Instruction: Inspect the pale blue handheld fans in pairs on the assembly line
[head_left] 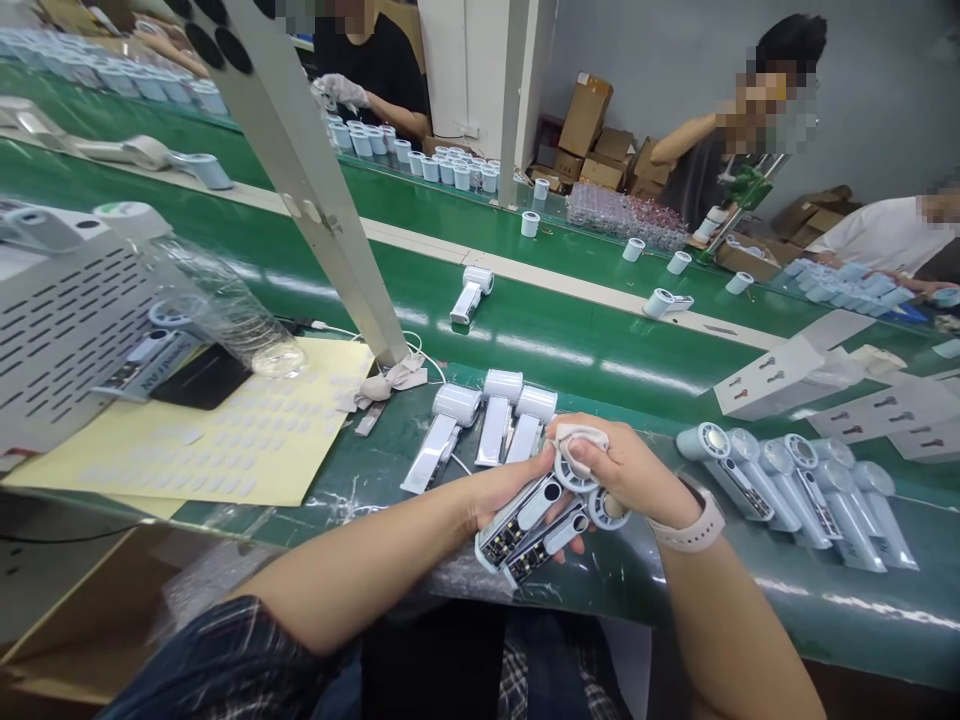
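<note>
My left hand point(501, 490) is closed around two small white handheld fan bodies point(541, 520), held side by side above the green table's near edge. My right hand point(628, 470) is closed too, pinching a white round part point(579, 440) against the head of one fan. A pale watch strap point(691, 530) sits on my right wrist. Three white fan bodies point(487, 425) lie just beyond my hands. A row of several light blue fan bodies point(802, 485) lies to the right.
A yellow sheet of small stickers point(232, 430) lies at left, beside a white perforated box point(60, 320) and a clear plastic bottle point(202, 290). A slanted metal post point(315, 190) rises ahead. Green conveyor point(585, 340) carries loose fans; other people work beyond it. White boxes point(787, 375) at right.
</note>
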